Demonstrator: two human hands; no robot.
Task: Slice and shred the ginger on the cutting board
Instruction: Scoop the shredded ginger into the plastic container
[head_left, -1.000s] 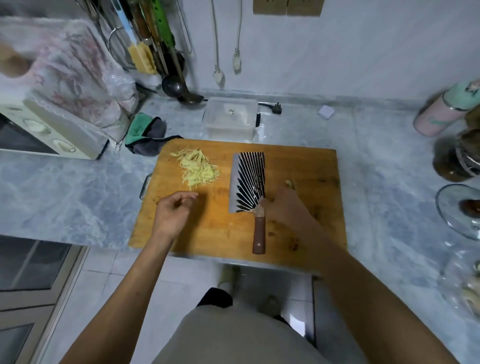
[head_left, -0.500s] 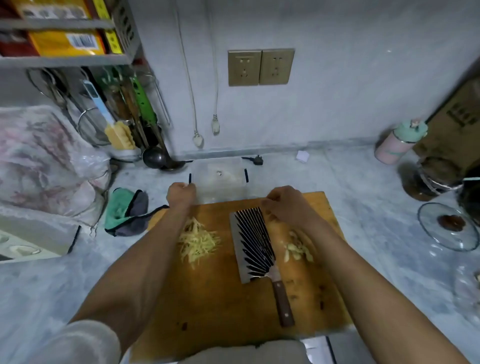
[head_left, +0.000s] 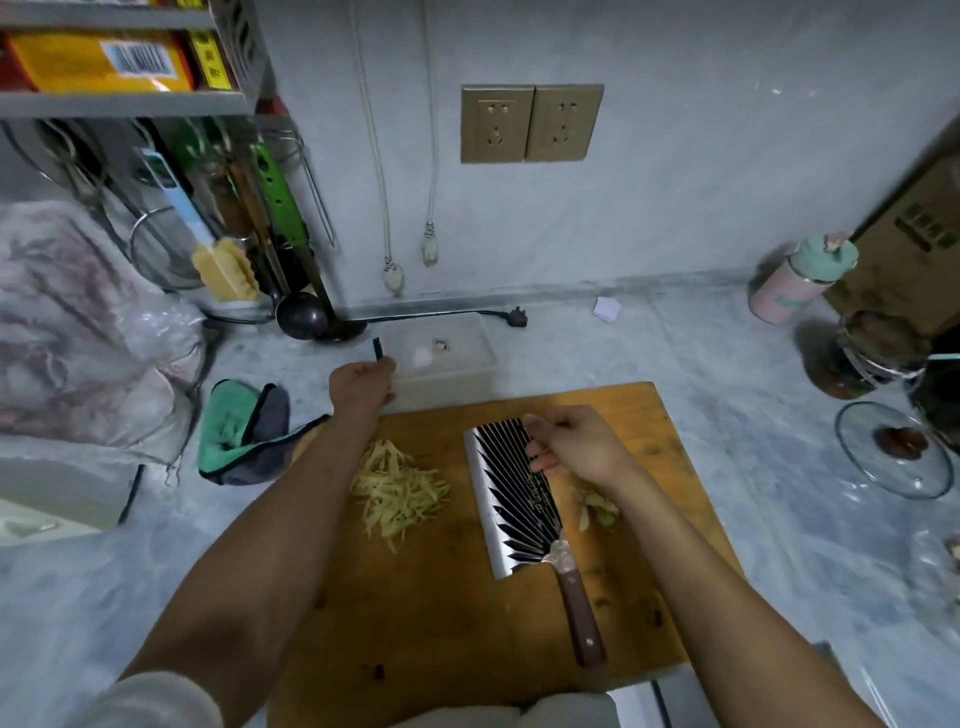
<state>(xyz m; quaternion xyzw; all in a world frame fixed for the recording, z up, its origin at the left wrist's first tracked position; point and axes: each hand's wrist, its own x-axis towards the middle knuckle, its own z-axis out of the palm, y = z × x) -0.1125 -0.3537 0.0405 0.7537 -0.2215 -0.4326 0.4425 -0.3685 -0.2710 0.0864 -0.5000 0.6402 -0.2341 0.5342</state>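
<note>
the shredded ginger (head_left: 397, 491) lies in a loose pile on the left half of the cutting board (head_left: 431, 597), toward its far edge; a smaller heap of ginger pieces (head_left: 597, 509) sits on the right half, partly hidden by the right forearm; between the two lies the cleaver (head_left: 511, 499), flat on the board, its black-and-silver ribbed blade toward the far edge and its brown handle toward the near edge; the right hand (head_left: 576, 447) hangs over the far end of the blade with fingers loosely curled, and whether they pinch anything cannot be told; the left hand (head_left: 361, 382) reaches past the board's far left corner to the clear plastic box (head_left: 447, 358) on the counter (head_left: 727, 364), its fingers curled at the box's left side beside a dark clip, the hold itself not plain to see; left of the board a green and grey cloth (head_left: 241, 431) lies bunched on the counter; at the counter's right edge sit a glass lid (head_left: 893, 452) and a pink bottle with a mint cap (head_left: 800, 278); utensils (head_left: 234, 208) hang by the wall at the back left corner.
</note>
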